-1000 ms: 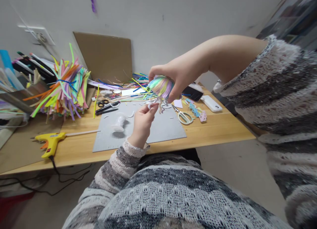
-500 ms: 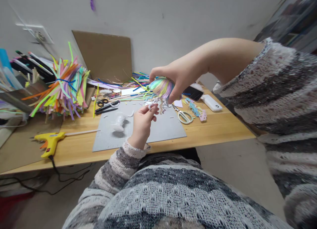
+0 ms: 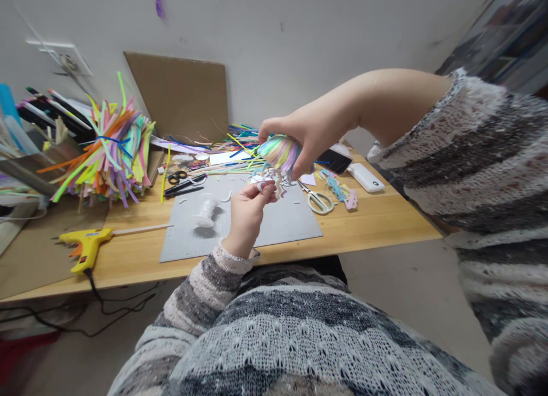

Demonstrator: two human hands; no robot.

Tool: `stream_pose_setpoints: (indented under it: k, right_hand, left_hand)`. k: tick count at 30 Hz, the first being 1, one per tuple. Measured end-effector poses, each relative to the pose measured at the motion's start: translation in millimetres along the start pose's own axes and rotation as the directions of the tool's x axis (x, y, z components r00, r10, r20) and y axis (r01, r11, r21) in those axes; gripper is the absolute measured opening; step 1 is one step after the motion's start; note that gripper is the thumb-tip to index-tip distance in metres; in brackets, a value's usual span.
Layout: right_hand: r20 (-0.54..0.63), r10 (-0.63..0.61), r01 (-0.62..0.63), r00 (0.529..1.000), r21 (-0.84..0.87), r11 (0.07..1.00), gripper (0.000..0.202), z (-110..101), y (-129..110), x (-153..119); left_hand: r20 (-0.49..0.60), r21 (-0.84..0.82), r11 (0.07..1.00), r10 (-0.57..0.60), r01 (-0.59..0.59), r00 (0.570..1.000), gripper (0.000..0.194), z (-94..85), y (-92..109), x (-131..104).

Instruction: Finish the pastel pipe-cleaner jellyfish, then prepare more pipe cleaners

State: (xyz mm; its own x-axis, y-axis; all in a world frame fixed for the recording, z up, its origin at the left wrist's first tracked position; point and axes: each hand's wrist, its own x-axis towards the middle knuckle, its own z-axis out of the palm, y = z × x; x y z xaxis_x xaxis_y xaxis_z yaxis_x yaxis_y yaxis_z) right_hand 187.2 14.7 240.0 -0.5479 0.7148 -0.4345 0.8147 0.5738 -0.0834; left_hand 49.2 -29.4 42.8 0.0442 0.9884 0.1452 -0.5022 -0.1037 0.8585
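Note:
My right hand (image 3: 303, 133) is wrapped from above round a pastel rainbow-striped rounded piece (image 3: 280, 149), held over a grey mat (image 3: 291, 225). Curly pale strands (image 3: 279, 182) hang from its underside. Just below, my left hand (image 3: 252, 210) pinches a small white curled piece (image 3: 264, 185) between thumb and fingers, close against the strands. Whether the white piece is joined to them cannot be made out. A clear spool (image 3: 206, 213) lies on the mat, left of my left hand.
A yellow glue gun (image 3: 88, 247) with a cord is at the left, before a bundle of colourful pipe cleaners (image 3: 115, 150). Scissors (image 3: 319, 202), a pastel braided piece (image 3: 340, 190) and a white device (image 3: 366, 178) lie right. Black pens (image 3: 185, 186) and cardboard (image 3: 184, 99) are behind.
My left hand has shifted very slightly to the right, its fingers nearer the hanging strands. My right hand keeps its hold on the striped piece, almost unmoved.

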Motion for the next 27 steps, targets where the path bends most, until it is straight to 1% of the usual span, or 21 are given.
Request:
stream_pose_setpoints:
  k: [6, 11, 14, 16, 19, 22, 24, 27]
  right_hand:
    - [0.016, 0.021, -0.021, 1.000, -0.013, 1.000, 0.096, 0.0, -3.2, -1.9]
    - [0.014, 0.026, -0.025, 1.000, -0.054, 0.998, 0.099, -0.6, -3.7, -2.1]
    - [0.009, 0.007, -0.006, 1.000, -0.081, 0.997, 0.098, -1.5, -3.9, -2.5]
    - [-0.014, -0.010, 0.008, 1.000, -0.114, 0.993, 0.098, -1.8, -3.4, -2.1]
    - [-0.050, -0.016, 0.009, 0.999, -0.139, 0.990, 0.098, -1.1, -1.8, -0.1]
    - [-0.069, -0.045, 0.037, 0.997, -0.109, 0.993, 0.088, -0.2, -1.4, 0.8]
    - [-0.098, -0.074, 0.063, 0.992, -0.116, 0.991, 0.084, -0.1, -2.2, -0.1]
    - [-0.153, -0.107, 0.081, 0.982, -0.165, 0.983, 0.089, -0.8, -3.4, -2.0]
  left_hand:
    - [-0.001, -0.015, 1.000, 0.008, -0.008, 1.000, 0.020, 1.1, 2.7, -2.0]
    - [0.021, -0.050, 0.999, -0.020, 0.021, 1.000, 0.025, 0.2, -1.3, -0.8]
    - [0.024, -0.065, 0.997, -0.042, 0.043, 0.999, 0.027, -0.2, -4.2, 0.2]
    - [0.032, -0.056, 0.997, -0.052, 0.054, 0.998, 0.027, -0.3, -4.9, 0.5]
    - [0.026, -0.006, 0.999, -0.046, 0.046, 0.999, 0.019, -0.7, -4.2, 0.1]
    - [0.026, 0.036, 0.999, -0.040, 0.039, 0.999, 0.014, -1.4, -2.9, -0.8]
    - [0.021, 0.029, 0.998, -0.052, 0.051, 0.998, 0.014, -2.3, -3.0, -1.1]
    - [-0.026, -0.002, 0.998, -0.064, 0.064, 0.998, 0.015, -4.7, -5.5, -1.2]
